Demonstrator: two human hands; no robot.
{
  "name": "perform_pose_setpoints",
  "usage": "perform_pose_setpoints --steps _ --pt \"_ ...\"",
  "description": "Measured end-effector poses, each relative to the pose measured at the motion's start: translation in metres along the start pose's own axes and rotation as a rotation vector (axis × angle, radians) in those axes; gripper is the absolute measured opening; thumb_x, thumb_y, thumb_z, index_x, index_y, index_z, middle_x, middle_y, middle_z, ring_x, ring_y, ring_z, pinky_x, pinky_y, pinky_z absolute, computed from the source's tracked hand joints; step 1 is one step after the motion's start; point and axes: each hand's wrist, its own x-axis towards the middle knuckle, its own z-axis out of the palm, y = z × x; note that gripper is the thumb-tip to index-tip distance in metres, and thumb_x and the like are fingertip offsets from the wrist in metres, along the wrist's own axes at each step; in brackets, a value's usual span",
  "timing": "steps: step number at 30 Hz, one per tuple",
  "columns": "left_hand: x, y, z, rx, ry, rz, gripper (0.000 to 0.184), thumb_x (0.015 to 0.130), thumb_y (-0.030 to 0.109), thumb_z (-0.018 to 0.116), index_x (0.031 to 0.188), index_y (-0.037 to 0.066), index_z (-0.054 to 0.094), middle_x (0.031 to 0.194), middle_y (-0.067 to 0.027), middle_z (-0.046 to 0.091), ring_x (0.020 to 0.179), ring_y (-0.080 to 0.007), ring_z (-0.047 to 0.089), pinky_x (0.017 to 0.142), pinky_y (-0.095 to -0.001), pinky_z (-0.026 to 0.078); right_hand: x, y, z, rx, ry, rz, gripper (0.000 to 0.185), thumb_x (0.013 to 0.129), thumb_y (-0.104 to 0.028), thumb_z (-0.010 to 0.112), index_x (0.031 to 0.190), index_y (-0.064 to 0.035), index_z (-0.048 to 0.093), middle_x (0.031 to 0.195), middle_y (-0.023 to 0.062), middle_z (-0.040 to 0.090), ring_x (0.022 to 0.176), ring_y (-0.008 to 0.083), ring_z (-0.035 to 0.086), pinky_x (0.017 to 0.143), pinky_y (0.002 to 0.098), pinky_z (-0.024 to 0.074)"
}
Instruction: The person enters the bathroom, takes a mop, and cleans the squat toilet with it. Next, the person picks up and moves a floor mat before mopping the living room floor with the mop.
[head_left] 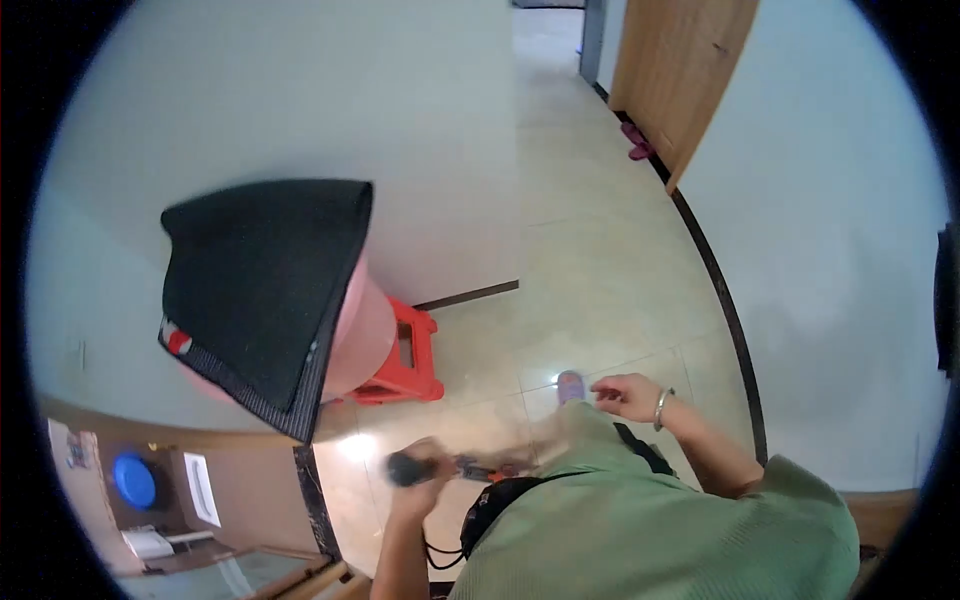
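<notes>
My left hand [428,475] is blurred by motion, its fingers wrapped round a dark, round-ended object [405,468] whose kind I cannot make out. Just right of it, a grey and orange piece [483,471] shows; whether the two are joined is unclear. A black cord [440,560] loops below, beside a black pouch-like thing [500,510] at my waist. My right hand [625,396], with a silver bracelet [661,408] at the wrist, hangs over the tiled floor. Its fingers are loosely bent and apart, with nothing visible in them.
A dark mat [265,280] drapes over a pink tub [362,335] on a red plastic stool [425,350] at the left. Ahead, a tiled corridor [575,200] runs past a wooden door [680,70] and dark pink slippers [637,142]. A doorway at lower left shows a blue basin [134,481].
</notes>
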Motion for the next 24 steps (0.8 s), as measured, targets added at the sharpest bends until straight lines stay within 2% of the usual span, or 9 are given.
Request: perform_pose_setpoints --steps 5,7,10,12,14,17,20,21,24 --pt "0.137 0.053 0.143 0.068 -0.556 0.145 0.016 0.064 0.002 0.064 0.077 0.0 0.056 0.072 -0.0096 0.053 0.068 -0.0216 0.052 0.061 -0.0299 0.041 0.029 -0.03 -0.033 -0.004 0.075 -0.467 0.063 0.072 -0.029 0.067 0.125 -0.0086 0.038 0.108 0.0104 0.054 0.093 0.0207 0.054 0.082 0.0315 0.0451" --pt "0.182 0.077 0.203 0.038 -0.611 0.238 0.018 0.065 0.003 0.065 0.08 0.0 0.055 0.076 -0.0105 0.053 0.07 -0.023 0.053 0.064 -0.0304 0.041 0.044 -0.024 -0.067 0.068 0.264 -0.733 0.046 0.075 -0.029 0.065 0.112 -0.0068 0.05 0.097 0.0108 0.058 0.082 0.0205 0.057 0.075 0.031 0.0468" --pt "0.247 0.103 0.263 0.172 -0.881 0.385 0.025 0.072 0.017 0.068 0.087 0.002 0.054 0.081 -0.0059 0.054 0.078 -0.0202 0.05 0.068 -0.0304 0.04 0.067 0.035 -0.117 0.254 0.364 -0.422 0.032 0.076 -0.029 0.063 0.098 -0.0055 0.057 0.086 0.0095 0.06 0.074 0.0188 0.057 0.069 0.0302 0.0467" --pt "0.293 0.121 0.272 0.622 -0.851 0.515 0.042 0.071 0.022 0.068 0.103 0.002 0.051 0.1 -0.0103 0.055 0.098 -0.0237 0.049 0.081 -0.0332 0.04 0.07 0.072 -0.144 0.39 0.399 -0.191 0.026 0.078 -0.029 0.062 0.088 -0.0046 0.061 0.079 0.0087 0.061 0.069 0.0176 0.057 0.065 0.0297 0.0466" --pt "0.341 0.084 0.257 0.595 -0.577 0.504 0.051 0.071 0.026 0.068 0.113 0.005 0.048 0.107 -0.0152 0.053 0.101 -0.0288 0.05 0.083 -0.0349 0.041 0.062 0.107 -0.193 0.225 0.618 -0.041 0.025 0.08 -0.026 0.06 0.067 -0.0034 0.06 0.064 0.0048 0.059 0.061 0.0129 0.054 0.057 0.0278 0.0442" --pt "0.39 -0.008 0.18 0.478 -0.295 -0.118 0.047 0.081 0.032 0.057 0.115 0.002 0.047 0.112 -0.0168 0.052 0.104 -0.0244 0.05 0.087 -0.0329 0.04 0.055 0.169 -0.246 0.393 0.954 -0.06 0.026 0.081 -0.025 0.058 0.067 -0.0036 0.061 0.063 0.0042 0.058 0.062 0.0101 0.053 0.057 0.0268 0.0433" --pt "0.367 -0.084 0.109 0.807 -0.155 -0.049 0.026 0.082 0.029 0.055 0.082 0.003 0.056 0.072 -0.0105 0.059 0.065 -0.0202 0.056 0.06 -0.032 0.044 0.05 0.189 -0.281 0.339 1.087 0.058 0.028 0.082 -0.026 0.057 0.066 -0.0031 0.06 0.064 0.0052 0.059 0.063 0.0106 0.054 0.058 0.0266 0.0434" --pt "0.346 -0.125 0.079 0.824 -0.229 -0.296 0.027 0.085 0.028 0.052 0.086 0.001 0.055 0.081 -0.0106 0.061 0.078 -0.0203 0.057 0.07 -0.0339 0.045 0.05 0.192 -0.295 0.269 1.127 0.155 0.029 0.083 -0.026 0.056 0.066 -0.0028 0.06 0.065 0.0059 0.06 0.063 0.011 0.054 0.059 0.0265 0.0437" --pt "0.282 -0.214 0.051 0.726 -0.466 -0.544 0.025 0.085 0.027 0.051 0.09 0.002 0.055 0.088 -0.0106 0.06 0.081 -0.0194 0.056 0.068 -0.0342 0.045 0.065 0.239 -0.333 0.147 1.2 0.175 0.03 0.083 -0.026 0.056 0.065 -0.0026 0.059 0.067 0.0061 0.06 0.065 0.0114 0.054 0.061 0.0266 0.0439"
